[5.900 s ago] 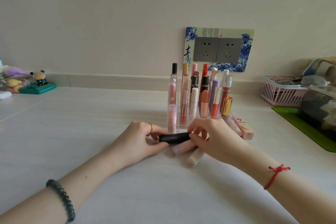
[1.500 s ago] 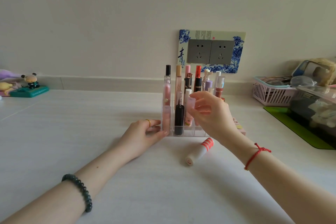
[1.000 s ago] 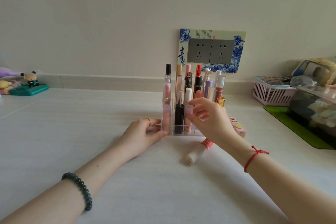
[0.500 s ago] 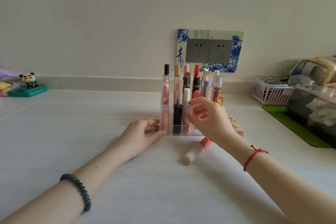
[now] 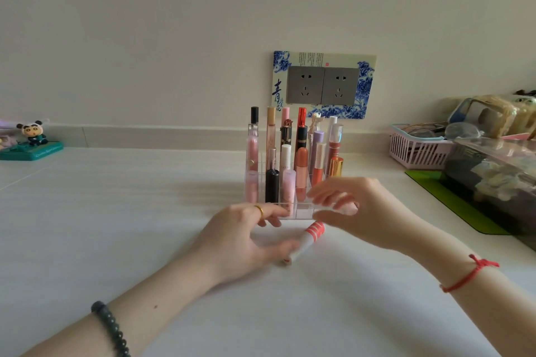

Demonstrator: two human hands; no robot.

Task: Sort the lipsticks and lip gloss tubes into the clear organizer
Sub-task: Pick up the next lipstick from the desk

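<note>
Head view: left hand (image 5: 243, 243) pinches the striped tube (image 5: 304, 240) at the organizer's (image 5: 301, 206) 6 o'clock; right hand (image 5: 356, 209) hovers spread, empty.

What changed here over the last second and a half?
The right hand let go of the pale pink tube, now standing in the clear organizer. The left hand left the organizer and closed on the striped-cap tube. The other tubes stayed put.

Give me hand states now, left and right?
Left hand: fingers closing on the white tube with striped cap lying on the table, not lifted.
Right hand: open, empty, above the tube.
</note>
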